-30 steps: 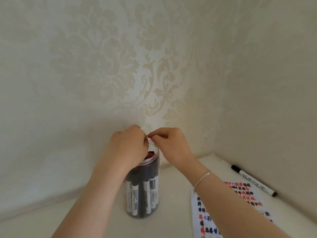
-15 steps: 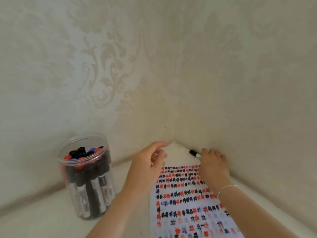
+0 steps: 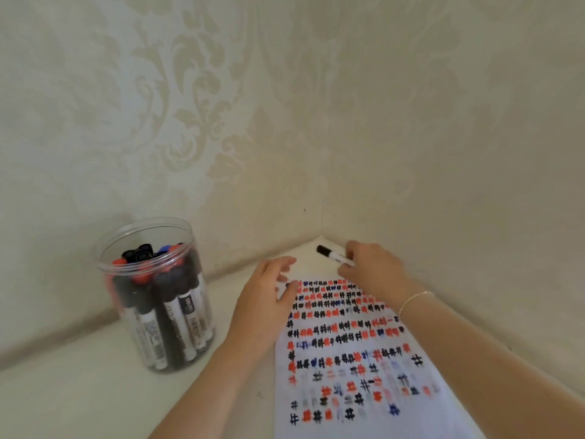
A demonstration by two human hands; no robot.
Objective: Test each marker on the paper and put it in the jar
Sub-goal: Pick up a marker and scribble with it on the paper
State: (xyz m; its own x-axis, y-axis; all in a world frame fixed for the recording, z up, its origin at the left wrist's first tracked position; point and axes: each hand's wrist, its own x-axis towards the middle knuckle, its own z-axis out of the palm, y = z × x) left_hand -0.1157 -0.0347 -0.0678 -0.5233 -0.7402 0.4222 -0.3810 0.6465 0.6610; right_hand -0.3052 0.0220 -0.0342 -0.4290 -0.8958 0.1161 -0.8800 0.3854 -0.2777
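Two bare hands work in the corner of a pale tabletop [image 3: 79, 391]. The right hand [image 3: 373, 269], a thin bracelet [image 3: 414, 299] on its wrist, has its fingers curled onto a white marker with a black cap [image 3: 330, 253], which lies on the table at the far corner; the capped end sticks out to that hand's left, the rest is hidden under the fingers. The left hand [image 3: 269, 293] lies just to the left of it, fingers loosely bent, the fingertips resting on the top left corner of a white sheet of paper covered in rows of black, red and blue hash marks [image 3: 348, 359]. The sheet runs from under both hands back toward the person. Well to the left of the left hand stands a clear round plastic jar [image 3: 152, 299], open at the top and packed with upright markers with black, red and blue caps. Cream damask wallpaper [image 3: 190, 106] rises behind both hands.
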